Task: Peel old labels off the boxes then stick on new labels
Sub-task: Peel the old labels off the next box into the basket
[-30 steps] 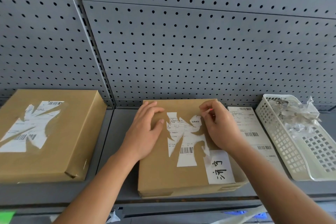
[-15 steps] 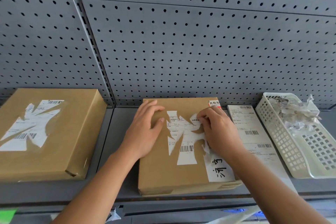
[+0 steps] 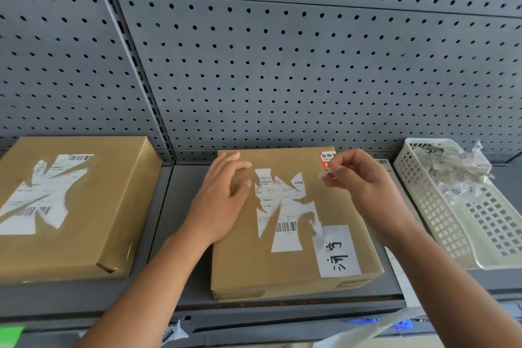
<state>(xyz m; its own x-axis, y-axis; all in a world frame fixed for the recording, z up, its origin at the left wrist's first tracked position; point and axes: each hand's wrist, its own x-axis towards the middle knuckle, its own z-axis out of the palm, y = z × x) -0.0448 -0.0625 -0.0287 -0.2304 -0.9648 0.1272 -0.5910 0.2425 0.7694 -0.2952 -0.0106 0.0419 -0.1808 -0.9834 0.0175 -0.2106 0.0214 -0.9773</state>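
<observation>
A brown cardboard box (image 3: 248,265) lies flat on the grey shelf in front of me. A torn white old label (image 3: 284,206) with a barcode covers its top, and a white handwritten sticker (image 3: 337,253) sits at its near right. My left hand (image 3: 223,200) presses flat on the box's left part, fingers apart. My right hand (image 3: 364,181) is lifted over the box's far right corner, pinching a small torn label scrap (image 3: 324,174). A red sticker (image 3: 327,158) shows at that corner.
A second brown box (image 3: 93,223) with a torn label lies to the left. A white plastic basket (image 3: 457,223) holding crumpled label scraps stands at the right. A strip of new labels (image 3: 401,271) lies between box and basket. Grey pegboard (image 3: 282,65) rises behind.
My right hand has torn a scrap off the label's upper right and lifted it up and to the right. The red sticker has come into view. My left hand has stayed put.
</observation>
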